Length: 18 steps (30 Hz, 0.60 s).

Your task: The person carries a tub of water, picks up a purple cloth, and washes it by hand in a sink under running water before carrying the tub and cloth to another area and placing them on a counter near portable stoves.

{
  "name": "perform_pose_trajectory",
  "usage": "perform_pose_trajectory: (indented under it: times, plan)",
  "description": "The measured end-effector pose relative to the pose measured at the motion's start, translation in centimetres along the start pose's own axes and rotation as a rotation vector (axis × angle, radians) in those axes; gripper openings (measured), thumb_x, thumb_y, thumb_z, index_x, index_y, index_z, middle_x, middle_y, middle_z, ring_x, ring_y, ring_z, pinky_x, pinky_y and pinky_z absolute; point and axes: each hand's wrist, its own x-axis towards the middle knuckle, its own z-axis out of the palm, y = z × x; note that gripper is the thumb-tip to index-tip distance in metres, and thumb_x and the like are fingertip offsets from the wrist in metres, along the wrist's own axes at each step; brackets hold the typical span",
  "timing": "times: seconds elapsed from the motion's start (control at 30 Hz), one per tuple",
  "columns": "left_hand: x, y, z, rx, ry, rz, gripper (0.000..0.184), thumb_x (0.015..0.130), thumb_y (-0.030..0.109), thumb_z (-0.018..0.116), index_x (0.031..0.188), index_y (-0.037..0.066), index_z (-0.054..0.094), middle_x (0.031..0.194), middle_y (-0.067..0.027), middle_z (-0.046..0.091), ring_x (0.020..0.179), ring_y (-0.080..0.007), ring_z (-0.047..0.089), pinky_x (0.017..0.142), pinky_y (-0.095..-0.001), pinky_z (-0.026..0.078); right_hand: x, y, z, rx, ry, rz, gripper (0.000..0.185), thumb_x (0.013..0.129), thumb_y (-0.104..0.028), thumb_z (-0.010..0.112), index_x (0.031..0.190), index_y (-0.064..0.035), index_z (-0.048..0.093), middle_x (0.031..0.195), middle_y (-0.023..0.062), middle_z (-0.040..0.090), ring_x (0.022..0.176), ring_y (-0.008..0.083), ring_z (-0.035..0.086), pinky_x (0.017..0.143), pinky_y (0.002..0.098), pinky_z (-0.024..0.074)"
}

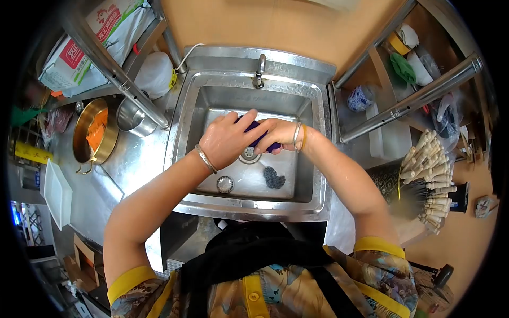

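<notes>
Over the sink basin (241, 185), my two hands grip a dark purple bunched cloth (273, 148). My left hand (228, 137) lies across its upper left part, fingers curled over it. From the right, my right hand (280, 135) wraps around its lower end. Much of the cloth is hidden beneath the fingers. Below the hands, the drain (248, 154) is partly visible. A dark grey scouring pad (274, 178) lies on the basin floor, and a round metal strainer (225, 184) sits at the front left.
The faucet (259, 79) rises behind the basin. At left stand a brass-coloured pot (80, 130) with orange pieces, a steel pot (130, 117) and a white tray (56, 193). Many wooden-handled tools (427, 169) fill a dark container at right. Metal shelf posts (408, 100) flank the sink.
</notes>
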Motion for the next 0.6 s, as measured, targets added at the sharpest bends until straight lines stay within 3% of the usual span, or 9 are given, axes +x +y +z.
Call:
perform_pose_trajectory:
  times: [0.07,0.17,0.2,0.23,0.27,0.33,0.4,0.53,0.6]
  plan:
    - [-0.7,-0.1,0.6,-0.057,-0.084,-0.034,0.052,0.065,0.017,0.064,0.115,0.024,0.05,0.093,-0.0046,0.056,0.07,-0.0198,0.056,0.06,-0.0286,0.048,0.1,0.4,-0.2,0.001,-0.063,0.04,0.032,0.06,-0.005,0.07,0.088,-0.0019,0.055,0.073,0.0051,0.056,0.053,0.0062,0.05,0.038,0.0188,0.0351]
    - [-2.4,-0.8,2.4,-1.045,-0.135,-0.605,0.034,0.069,0.019,0.063,0.102,0.014,0.054,0.075,-0.0074,0.061,0.06,-0.0163,0.057,0.052,-0.0256,0.047,-1.5,-0.2,2.0,-0.144,0.267,-0.134,0.046,0.063,-0.014,0.072,0.101,-0.0004,0.049,0.09,0.0105,0.056,0.07,0.0119,0.057,0.05,0.0226,0.0453]
    - [-2.5,-1.1,1.8,-1.042,-0.138,-0.605,0.034,0.069,0.019,0.063,0.102,0.014,0.054,0.075,-0.0074,0.061,0.06,-0.0163,0.057,0.052,-0.0256,0.047,-2.6,-0.8,3.2,-0.629,0.418,-0.361,0.049,0.062,-0.011,0.07,0.105,-0.0009,0.048,0.093,0.0108,0.055,0.078,0.0168,0.055,0.06,0.0261,0.0453]
    - [-2.4,-1.4,0.7,-1.512,-0.326,-0.823,0.032,0.071,0.021,0.063,0.099,0.011,0.054,0.075,-0.0074,0.061,0.058,-0.0143,0.056,0.047,-0.0231,0.044,-3.7,-1.2,4.2,-1.118,0.56,-0.584,0.053,0.061,-0.007,0.069,0.109,-0.0014,0.046,0.097,0.011,0.053,0.086,0.0218,0.053,0.07,0.0295,0.0452]
    - [-2.3,-1.5,-0.1,-1.979,-0.537,-1.035,0.03,0.072,0.023,0.064,0.097,0.009,0.054,0.075,-0.0074,0.06,0.056,-0.0123,0.055,0.042,-0.0207,0.041,-3.9,-1.1,4.3,-1.36,0.613,-0.685,0.055,0.061,-0.006,0.068,0.111,-0.0017,0.046,0.098,0.0112,0.053,0.09,0.0242,0.052,0.075,0.0312,0.0452]
    - [-2.8,-1.0,-0.5,-2.31,-0.677,-0.935,0.036,0.073,0.024,0.063,0.101,0.005,0.049,0.08,-0.0078,0.056,0.052,-0.0103,0.051,0.037,-0.0174,0.037,-3.6,-0.8,4.2,-1.508,0.648,-0.97,0.048,0.06,-0.005,0.064,0.105,-0.0019,0.049,0.097,0.0108,0.052,0.091,0.0274,0.052,0.077,0.0328,0.046]
    - [-2.5,-0.6,-0.9,-2.295,-0.719,-0.931,0.037,0.069,0.02,0.066,0.098,0.004,0.049,0.076,-0.0115,0.055,0.051,-0.0127,0.05,0.04,-0.0197,0.037,-3.3,-0.8,3.9,-1.412,0.586,-1.152,0.038,0.059,-0.006,0.061,0.096,-0.0019,0.053,0.094,0.0104,0.051,0.089,0.028,0.052,0.073,0.0326,0.0469]
    - [-1.3,-0.8,-0.8,-1.876,-0.766,-0.814,0.049,0.067,0.017,0.07,0.108,0.008,0.044,0.087,-0.0093,0.056,0.057,-0.0132,0.054,0.047,-0.0249,0.044,-2.6,-0.5,3.4,-1.511,0.476,-0.945,0.013,0.063,-0.007,0.058,0.072,-0.0055,0.048,0.082,0.0073,0.052,0.079,0.0256,0.054,0.063,0.0351,0.0472]
    - [-1.0,-0.9,1.1,-1.14,-0.264,-0.436,0.05,0.064,0.01,0.071,0.107,0.005,0.045,0.084,-0.0114,0.059,0.068,-0.0214,0.059,0.06,-0.0308,0.047,-1.1,0.0,2.6,-1.416,0.588,-0.665,0.014,0.064,-0.007,0.059,0.074,-0.005,0.05,0.078,0.0098,0.054,0.074,0.0293,0.056,0.063,0.0372,0.0473]
